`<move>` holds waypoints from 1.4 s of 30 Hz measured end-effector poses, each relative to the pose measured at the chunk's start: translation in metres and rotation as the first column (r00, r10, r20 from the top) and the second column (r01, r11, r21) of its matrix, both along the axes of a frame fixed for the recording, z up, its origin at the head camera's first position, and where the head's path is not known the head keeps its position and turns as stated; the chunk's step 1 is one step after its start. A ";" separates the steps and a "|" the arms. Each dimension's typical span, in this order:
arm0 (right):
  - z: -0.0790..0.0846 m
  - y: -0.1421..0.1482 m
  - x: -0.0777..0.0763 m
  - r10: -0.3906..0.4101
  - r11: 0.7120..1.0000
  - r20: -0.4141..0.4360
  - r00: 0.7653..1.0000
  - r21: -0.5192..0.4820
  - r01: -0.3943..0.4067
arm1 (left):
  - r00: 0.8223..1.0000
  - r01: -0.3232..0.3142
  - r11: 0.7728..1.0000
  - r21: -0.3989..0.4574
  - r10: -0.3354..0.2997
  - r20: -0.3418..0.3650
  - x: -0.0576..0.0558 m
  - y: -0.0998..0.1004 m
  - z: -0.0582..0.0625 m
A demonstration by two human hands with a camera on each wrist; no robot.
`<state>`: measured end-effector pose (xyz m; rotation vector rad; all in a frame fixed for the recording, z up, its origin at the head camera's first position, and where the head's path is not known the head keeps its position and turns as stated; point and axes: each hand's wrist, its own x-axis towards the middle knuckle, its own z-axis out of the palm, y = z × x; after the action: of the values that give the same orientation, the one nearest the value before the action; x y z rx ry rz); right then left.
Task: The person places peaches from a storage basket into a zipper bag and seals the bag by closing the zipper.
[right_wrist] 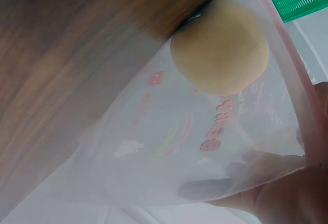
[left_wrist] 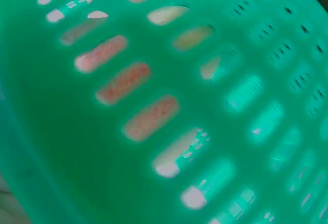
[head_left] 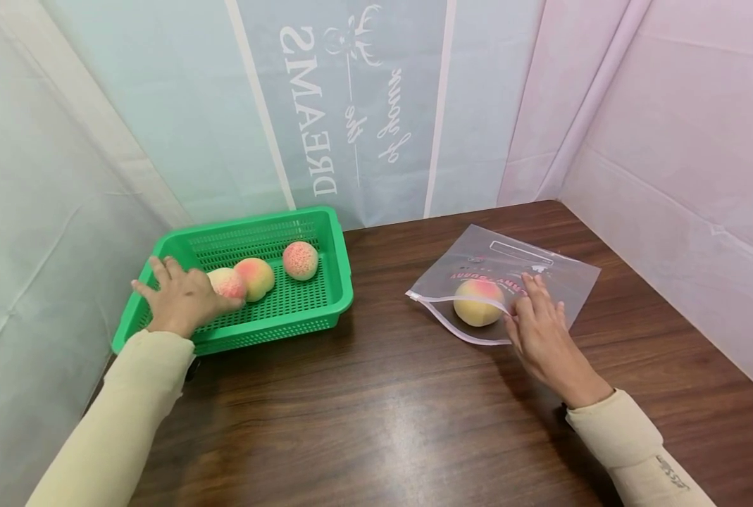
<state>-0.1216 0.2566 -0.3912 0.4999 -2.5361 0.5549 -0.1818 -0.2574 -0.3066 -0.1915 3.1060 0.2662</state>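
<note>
My left hand (head_left: 186, 299) reaches over the left side of the green basket (head_left: 344, 289), fingers spread and thumb alongside a speckled peach (head_left: 229, 283). A yellow-pink peach (head_left: 256, 279) lies right beside that one, and a redder peach (head_left: 300, 260) is toward the basket's right end. In the left wrist view, the slotted basket wall (left_wrist: 66, 147) hides the hand, with pink peach skin showing through. My right hand (head_left: 544, 338) pinches the mouth edge of a clear zip bag (head_left: 573, 282). Inside the bag, near its parted mouth, sits a yellow peach (right_wrist: 220, 49) with a pink top.
A dark wooden table (head_left: 351, 422) carries the basket and the bag. Behind it hangs a pale blue printed curtain (head_left: 376, 105), with pale cloth walls on the left and right. The bag's slider (head_left: 413, 296) is at the left end of its mouth.
</note>
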 end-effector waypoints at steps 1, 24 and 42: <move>0.000 0.000 0.000 0.001 1.000 0.000 1.000 0.000 -0.001 | 1.000 0.005 1.000 0.005 -0.005 -0.010 0.001 0.002 0.001; 0.002 0.000 -0.001 0.000 1.000 0.017 1.000 0.001 0.000 | 0.988 0.058 0.997 0.046 -0.051 -0.145 0.005 0.038 0.011; -0.001 0.001 -0.001 -0.004 1.000 0.002 1.000 0.002 0.004 | 0.966 0.115 0.992 0.059 -0.097 -0.239 0.010 0.059 0.013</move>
<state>-0.1227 0.2574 -0.3917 0.4957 -2.5395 0.5514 -0.1722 -0.1985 -0.2940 0.0097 3.3191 0.4277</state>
